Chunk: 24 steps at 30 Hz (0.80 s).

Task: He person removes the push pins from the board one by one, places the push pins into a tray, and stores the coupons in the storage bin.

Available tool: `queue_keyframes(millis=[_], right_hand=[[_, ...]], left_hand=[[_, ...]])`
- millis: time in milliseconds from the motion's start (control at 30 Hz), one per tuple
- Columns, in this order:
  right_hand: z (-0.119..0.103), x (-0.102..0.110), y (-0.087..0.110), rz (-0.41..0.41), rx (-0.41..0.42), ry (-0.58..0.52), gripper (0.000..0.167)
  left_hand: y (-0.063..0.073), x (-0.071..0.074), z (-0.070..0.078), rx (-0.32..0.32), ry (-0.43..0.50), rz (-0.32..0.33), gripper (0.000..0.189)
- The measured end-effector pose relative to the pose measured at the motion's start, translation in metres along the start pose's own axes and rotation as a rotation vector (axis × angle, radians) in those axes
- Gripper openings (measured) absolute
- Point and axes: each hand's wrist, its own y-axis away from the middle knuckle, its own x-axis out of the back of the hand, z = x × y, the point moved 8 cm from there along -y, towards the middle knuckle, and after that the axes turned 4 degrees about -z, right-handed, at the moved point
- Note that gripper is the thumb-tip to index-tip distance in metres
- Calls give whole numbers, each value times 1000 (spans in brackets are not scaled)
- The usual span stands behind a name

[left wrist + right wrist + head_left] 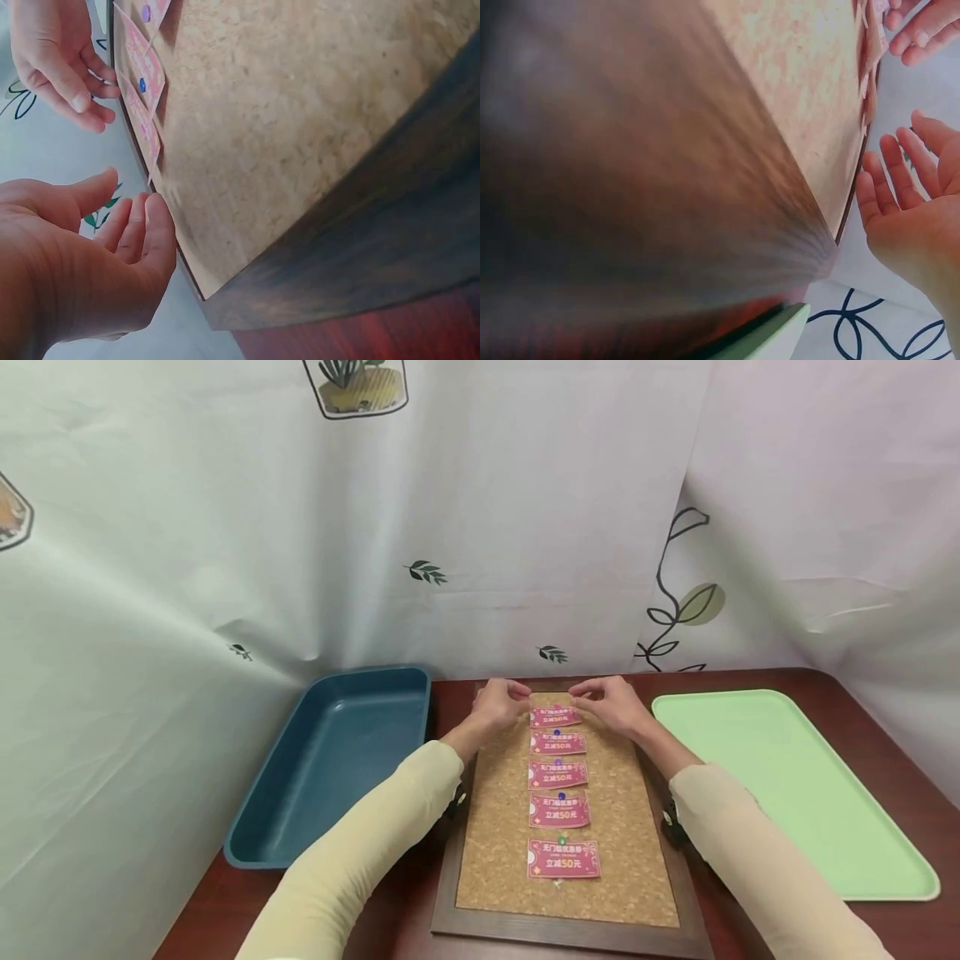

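Note:
A column of several pink coupons is pinned down the middle of a wood-framed cork board (495, 860). At the far end, the top coupon (555, 718) lies between my two hands. My left hand (498, 705) hovers by its left side, fingers loosely bent and nothing between thumb and fingertips in the left wrist view. Beside its right edge is my right hand (611, 703), fingers relaxed and holding nothing. A blue pushpin (142, 85) stands in the second coupon (558, 743). The bottom coupon (564, 860) has a green pushpin (562, 840) at its upper edge.
To the left of the board stands a deep blue tray (258, 777). A light green tray (795, 793) lies to the right, under part of my right forearm in the head view. Behind the reddish-brown table (405, 893) hangs a white printed cloth (510, 527).

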Motion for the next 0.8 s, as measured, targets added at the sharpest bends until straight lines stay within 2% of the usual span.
queue_keyframes(millis=[100,333,500,633,800], right_hand=[[1,-2,-2,-7,-19,14,28],[4,-10,-10,-41,-65,4,26],[4,-15,-14,-55,-82,8,25],[1,-18,-16,-77,-85,16,23],[1,-20,-19,-96,-129,30,22]], left_hand=[[-2,-4,-3,21,16,-2,17],[-4,-6,-6,23,17,13,15],[-5,-7,-7,27,-19,32,13],[-7,-7,-6,3,-52,27,13],[-8,-8,-5,-24,-94,31,11]])
